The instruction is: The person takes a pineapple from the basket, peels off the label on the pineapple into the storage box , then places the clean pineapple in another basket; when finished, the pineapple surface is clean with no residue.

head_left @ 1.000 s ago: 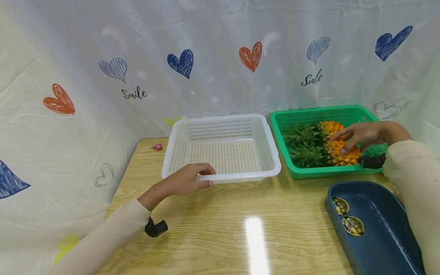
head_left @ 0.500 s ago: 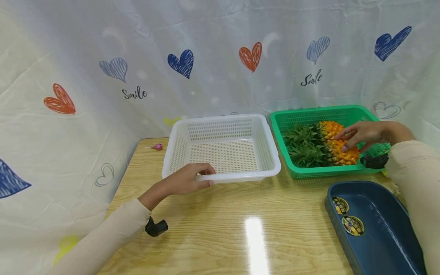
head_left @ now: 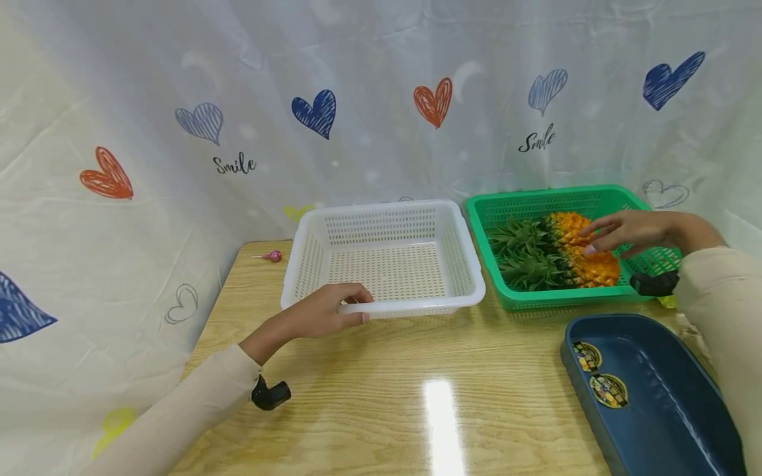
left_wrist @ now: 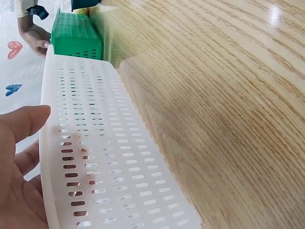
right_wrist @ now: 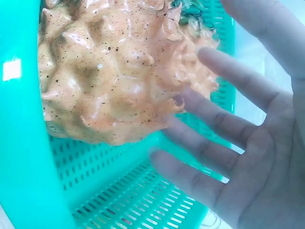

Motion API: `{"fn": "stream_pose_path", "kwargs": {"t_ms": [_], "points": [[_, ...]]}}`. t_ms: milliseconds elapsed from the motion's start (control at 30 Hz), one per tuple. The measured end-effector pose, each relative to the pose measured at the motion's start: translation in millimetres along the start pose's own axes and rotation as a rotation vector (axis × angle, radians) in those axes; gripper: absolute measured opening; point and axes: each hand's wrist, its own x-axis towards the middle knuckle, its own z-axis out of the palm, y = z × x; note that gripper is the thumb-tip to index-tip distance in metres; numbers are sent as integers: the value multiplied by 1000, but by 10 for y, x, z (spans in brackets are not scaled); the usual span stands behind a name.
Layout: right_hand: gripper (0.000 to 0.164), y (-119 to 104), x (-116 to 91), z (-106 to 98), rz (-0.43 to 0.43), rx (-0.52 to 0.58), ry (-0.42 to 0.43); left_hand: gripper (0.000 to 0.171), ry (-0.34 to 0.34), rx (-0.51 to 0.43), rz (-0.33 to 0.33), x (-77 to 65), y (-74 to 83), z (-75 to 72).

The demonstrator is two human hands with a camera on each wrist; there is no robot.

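My left hand (head_left: 326,309) grips the near rim of a white perforated plastic basket (head_left: 428,305). In the left wrist view its thumb (left_wrist: 28,119) lies outside the rim, with the fingers behind it. To the right, a green basket (head_left: 506,299) holds two toy-like pineapples lying side by side: a nearer one (head_left: 598,268) and a farther one (head_left: 568,226), leafy crowns pointing left. Over them hovers my right hand (head_left: 634,231), fingers spread and holding nothing. The right wrist view shows its fingertips close beside the knobbly orange body (right_wrist: 109,71) of a pineapple.
A dark blue tray (head_left: 655,396) with round stickers lies at the front right, partly under the right sleeve. A pink lollipop (head_left: 272,256) lies left of the white basket. A heart-print curtain (head_left: 369,132) hangs behind the wooden table (head_left: 357,396).
My right hand has shifted slightly right, lifting away from the nearer pineapple as its fingers loosen. My left hand keeps its grip on the white basket's rim.
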Motion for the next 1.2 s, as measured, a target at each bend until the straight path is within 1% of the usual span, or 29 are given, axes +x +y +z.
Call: {"fn": "stream_pose_path", "kwargs": {"t_ms": [200, 333, 467, 567, 667, 767, 867, 967, 1100, 1200], "points": [[70, -58, -12, -7, -35, -11, 53, 27, 3, 5, -14, -43, -9, -42], [69, -128, -27, -5, -48, -43, 120, 31, 19, -6, -31, -89, -7, -96], [65, -203, -68, -1, -75, -80, 195, 35, 46, -13, -43, -122, -14, -146], [59, -276, -106, -2, -111, -110, 234, 39, 82, -4, -40, -135, -15, -174], [55, -375, -147, 3, -143, -140, 262, 43, 134, 18, -26, -144, 0, -194], [51, -498, -185, 28, -167, -167, 291, 46, 192, 43, -15, -152, 48, -216], [47, -636, -210, 88, -193, -200, 330, 49, 230, 73, -9, -161, 92, -230], [42, -779, -217, 186, -241, -229, 362, 52, 246, 109, 11, -177, 131, -230], [43, -1004, -230, 363, -306, -225, 386, 57, 252, 168, 64, -215, 193, -217], [45, -1194, -250, 536, -352, -231, 412, 59, 254, 230, 112, -248, 241, -199]]}}
